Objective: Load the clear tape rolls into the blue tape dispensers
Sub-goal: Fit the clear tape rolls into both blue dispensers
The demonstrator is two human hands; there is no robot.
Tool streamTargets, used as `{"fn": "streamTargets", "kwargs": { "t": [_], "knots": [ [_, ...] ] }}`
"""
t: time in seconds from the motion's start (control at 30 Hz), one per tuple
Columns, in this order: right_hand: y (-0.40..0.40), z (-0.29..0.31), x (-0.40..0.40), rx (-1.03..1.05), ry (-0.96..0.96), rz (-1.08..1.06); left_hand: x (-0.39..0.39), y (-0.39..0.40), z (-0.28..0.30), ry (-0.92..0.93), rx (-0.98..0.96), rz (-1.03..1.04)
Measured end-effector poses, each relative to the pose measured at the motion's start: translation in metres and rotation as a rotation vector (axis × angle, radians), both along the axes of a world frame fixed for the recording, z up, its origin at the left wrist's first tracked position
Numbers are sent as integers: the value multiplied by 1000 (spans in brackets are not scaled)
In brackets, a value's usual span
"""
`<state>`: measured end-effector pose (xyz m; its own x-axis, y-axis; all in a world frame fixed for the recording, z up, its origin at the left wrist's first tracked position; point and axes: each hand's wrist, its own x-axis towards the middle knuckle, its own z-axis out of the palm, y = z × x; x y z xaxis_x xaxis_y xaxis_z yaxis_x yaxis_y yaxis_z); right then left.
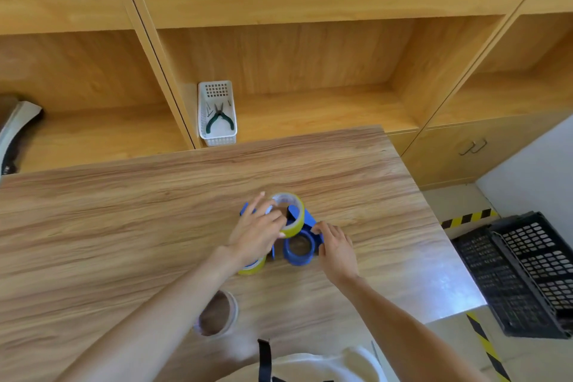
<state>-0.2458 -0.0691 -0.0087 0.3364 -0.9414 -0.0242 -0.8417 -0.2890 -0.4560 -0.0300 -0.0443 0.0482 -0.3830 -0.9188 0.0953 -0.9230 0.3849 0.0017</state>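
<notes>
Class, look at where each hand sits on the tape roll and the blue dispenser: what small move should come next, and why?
Probably press the tape roll down onto the blue dispenser. The left hand already grips the roll's side, tilted over the dispenser's upright part, while the right hand steadies the dispenser on the table. Whether the roll is fully seated is unclear.

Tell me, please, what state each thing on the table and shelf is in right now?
Left hand: gripping the tape roll.
Tape roll: tilted, held over the blue dispenser.
Blue dispenser: on the table, steadied by the right hand.
Second tape roll: on the table, partly hidden under the left wrist.
Third tape roll: lying loose, untouched.
Pliers: lying in the white basket.
</notes>
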Motion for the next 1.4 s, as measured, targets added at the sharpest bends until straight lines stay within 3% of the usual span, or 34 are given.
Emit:
{"fn": "streamTargets", "kwargs": {
  "t": [0.2, 0.6, 0.9, 1.17, 1.4],
  "knots": [
    [-10, 0, -34, 17, 113, 14, -34, 4, -26, -49, 138, -100],
    [-39, -3, -40, 185, 246, 74, -46, 12, -34, -149, 172, -182],
    [-58, 0, -25, 170, 79, 105, -46, 23, -43, -161, 155, -210],
    [-58, -8, -31, 172, 91, 292, -43, 13, -44, -84, 200, -25],
    [-60, -8, -30, 167, 90, 284, -48, 13, -49, -73, 204, 132]
  ]
}}
